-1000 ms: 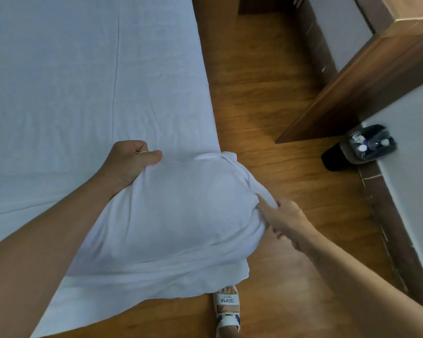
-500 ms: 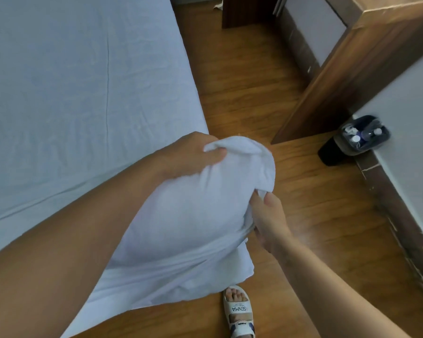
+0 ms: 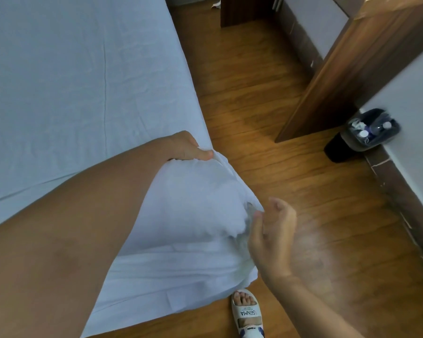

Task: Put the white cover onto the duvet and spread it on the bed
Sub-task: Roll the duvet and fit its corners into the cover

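Observation:
The white cover (image 3: 193,211) bulges over a corner of the duvet and hangs off the bed's (image 3: 71,81) near right corner, down toward the floor. My left hand (image 3: 183,147) grips the top of that bulging corner, with the thumb pressed on the fabric. Beside the cover's right edge is my right hand (image 3: 272,235), blurred, palm turned toward the fabric and fingers loosely curled. Its thumb is right at the edge, but nothing is pinched. The duvet itself stays hidden inside the cover.
The wooden floor (image 3: 254,106) runs along the bed's right side. A wooden cabinet (image 3: 352,69) stands at the right, and a black bin (image 3: 369,130) with bottles sits against the wall. My sandalled foot (image 3: 247,313) is beneath the hanging cover.
My left hand lifted the covered corner and carried it right, toward the bed's edge. My right hand, which gripped the cover's edge half a second ago, has let go and pulled slightly away.

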{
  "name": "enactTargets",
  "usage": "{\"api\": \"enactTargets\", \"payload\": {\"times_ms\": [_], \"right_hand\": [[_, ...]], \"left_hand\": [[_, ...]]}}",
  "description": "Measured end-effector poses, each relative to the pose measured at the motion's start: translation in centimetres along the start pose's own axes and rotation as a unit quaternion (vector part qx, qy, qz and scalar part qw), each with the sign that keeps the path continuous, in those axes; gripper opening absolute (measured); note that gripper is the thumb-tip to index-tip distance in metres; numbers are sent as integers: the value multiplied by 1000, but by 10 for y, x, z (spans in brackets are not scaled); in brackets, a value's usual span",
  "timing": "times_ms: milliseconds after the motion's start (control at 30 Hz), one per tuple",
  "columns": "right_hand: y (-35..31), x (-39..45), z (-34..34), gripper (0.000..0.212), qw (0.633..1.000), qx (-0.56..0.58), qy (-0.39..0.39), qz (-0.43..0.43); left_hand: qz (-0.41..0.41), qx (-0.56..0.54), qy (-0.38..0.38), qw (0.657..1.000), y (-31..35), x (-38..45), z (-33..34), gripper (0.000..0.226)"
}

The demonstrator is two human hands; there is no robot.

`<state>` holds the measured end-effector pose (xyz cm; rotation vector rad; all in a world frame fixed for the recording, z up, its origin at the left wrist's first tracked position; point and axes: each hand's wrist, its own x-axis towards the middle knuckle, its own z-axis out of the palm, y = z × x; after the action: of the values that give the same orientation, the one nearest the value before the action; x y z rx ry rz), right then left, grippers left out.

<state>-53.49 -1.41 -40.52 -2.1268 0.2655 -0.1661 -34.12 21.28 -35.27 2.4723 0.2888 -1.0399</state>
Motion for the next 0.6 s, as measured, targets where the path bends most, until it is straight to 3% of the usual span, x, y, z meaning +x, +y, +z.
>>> {"api": "enactTargets", "payload": {"times_ms": [33, 67, 133, 167, 233, 300, 400, 433, 500, 567, 600], "right_hand": [[-20, 4, -3, 46, 984, -9, -4, -179], [-39, 9, -1, 59, 946, -35, -64, -317], [-68, 21, 15, 98, 871, -140, -233, -409], [-78, 28, 24, 113, 851, -191, -280, -402], [-89, 42, 41, 123, 838, -230, -309, -387], [-91, 58, 48, 120, 844, -197, -330, -375], [-98, 79, 57, 113, 848, -140, -378, -343], [-103, 88, 60, 111, 849, -131, -391, -330], [-119, 108, 68, 107, 850, -136, -415, -293], [-138, 132, 78, 100, 852, -149, -431, -256], [-147, 144, 83, 92, 852, -155, -444, -231]], "left_hand": [[0, 9, -1, 1000, 0, 2, 0, 80], [4, 18, 0, 1000, 0, 4, 0, 75], [6, 22, -3, 1000, -2, 2, -1, 70], [13, 14, -3, 1000, -4, -2, -5, 72], [46, 0, 19, 999, -17, -13, -23, 63], [58, 10, 46, 997, -50, -32, -49, 56], [-19, 65, 45, 997, -137, -81, -77, 73], [-46, 53, 71, 995, -166, -97, -79, 80], [-43, 26, 190, 981, -218, -128, -72, 74], [2, 98, 314, 944, -260, -155, -60, 73], [17, 144, 344, 928, -277, -165, -52, 87]]}}
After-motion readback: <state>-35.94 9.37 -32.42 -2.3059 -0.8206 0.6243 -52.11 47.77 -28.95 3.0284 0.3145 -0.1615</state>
